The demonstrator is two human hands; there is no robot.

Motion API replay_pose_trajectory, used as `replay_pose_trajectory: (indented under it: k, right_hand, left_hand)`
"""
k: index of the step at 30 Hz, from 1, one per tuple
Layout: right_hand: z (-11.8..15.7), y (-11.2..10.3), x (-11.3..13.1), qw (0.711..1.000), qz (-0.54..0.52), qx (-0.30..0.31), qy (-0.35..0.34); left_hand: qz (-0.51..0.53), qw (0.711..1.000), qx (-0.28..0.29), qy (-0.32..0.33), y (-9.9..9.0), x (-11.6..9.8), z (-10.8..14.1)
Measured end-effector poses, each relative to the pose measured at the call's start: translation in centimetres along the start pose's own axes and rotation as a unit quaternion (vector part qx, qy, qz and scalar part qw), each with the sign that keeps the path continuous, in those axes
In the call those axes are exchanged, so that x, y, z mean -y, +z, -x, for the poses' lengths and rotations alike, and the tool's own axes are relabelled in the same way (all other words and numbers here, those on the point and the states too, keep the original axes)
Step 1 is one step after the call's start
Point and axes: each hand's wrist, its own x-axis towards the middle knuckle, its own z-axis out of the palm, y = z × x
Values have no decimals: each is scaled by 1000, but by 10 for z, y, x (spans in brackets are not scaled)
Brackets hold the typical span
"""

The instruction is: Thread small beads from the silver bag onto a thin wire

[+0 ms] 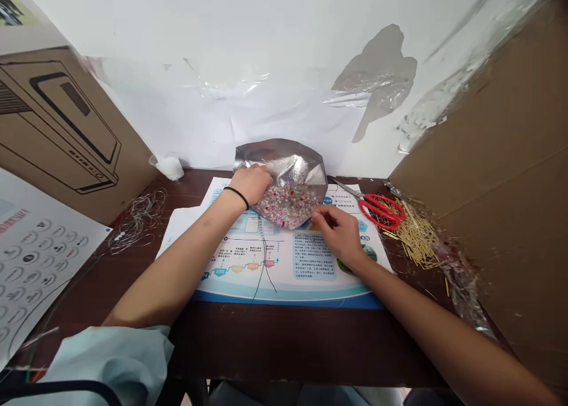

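Note:
A silver foil bag (284, 169) lies open on a printed sheet (293, 276), filled with small pink, white and red beads (288, 205). My left hand (251, 184), with a black band on its wrist, grips the bag's upper left edge. My right hand (337, 234) sits at the bag's lower right edge, its thumb and fingertips drawn together. Whether they pinch something is too small to tell. A thin black wire (265, 264) runs down from the beads across the sheet.
Red-handled scissors (381, 210) and a loose pile of brass pins (417, 234) lie right of the sheet on the dark wooden table (284, 341). A tangle of fine wire (137, 216) lies to the left. Cardboard panels (488, 128) stand at the right, with a printed box (57, 122) at the left.

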Motion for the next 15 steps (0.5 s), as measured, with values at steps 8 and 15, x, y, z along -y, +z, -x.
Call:
replay_pose_trajectory:
  k: [8, 15]
  right_hand:
    - [-6, -2, -4, 984, 84, 39, -149]
    - [-11, -2, -4, 999, 3, -27, -25]
  left_hand:
    - [79, 992, 22, 91, -14, 0, 8]
    - [216, 950, 64, 217, -7, -10, 7]
